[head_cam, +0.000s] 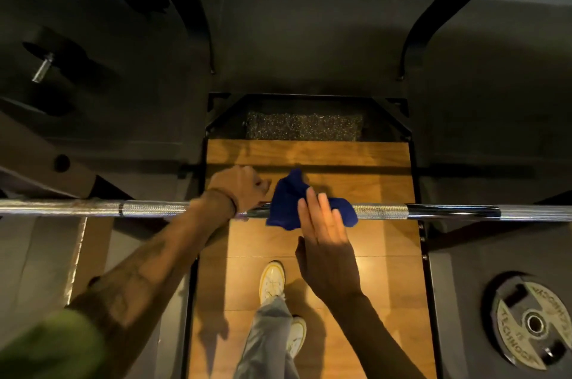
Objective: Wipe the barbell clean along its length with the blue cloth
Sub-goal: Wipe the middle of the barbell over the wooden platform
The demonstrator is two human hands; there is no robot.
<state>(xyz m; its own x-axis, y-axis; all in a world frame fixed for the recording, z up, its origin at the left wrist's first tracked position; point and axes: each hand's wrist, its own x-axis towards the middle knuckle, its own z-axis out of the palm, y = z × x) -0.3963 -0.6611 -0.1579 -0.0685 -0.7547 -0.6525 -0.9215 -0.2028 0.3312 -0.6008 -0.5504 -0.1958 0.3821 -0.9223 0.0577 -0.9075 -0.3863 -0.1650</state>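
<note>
Barbell (380, 212) lying level, long axis straight across from left to right, above a wooden platform (309, 156) and draped near mid-shaft with the blue cloth (286, 208). Left hand (244, 187) curled onto the bar just left of the cloth; right hand (325, 242) flat, fingers straight, pressing the cloth to the shaft. Below: white shoes (272, 281); right, a weight plate (532, 323) on dark flooring; behind, black rack uprights (198, 7).

One barbell (380, 212), one cloth (288, 208), two hands (244, 190) (325, 242).
</note>
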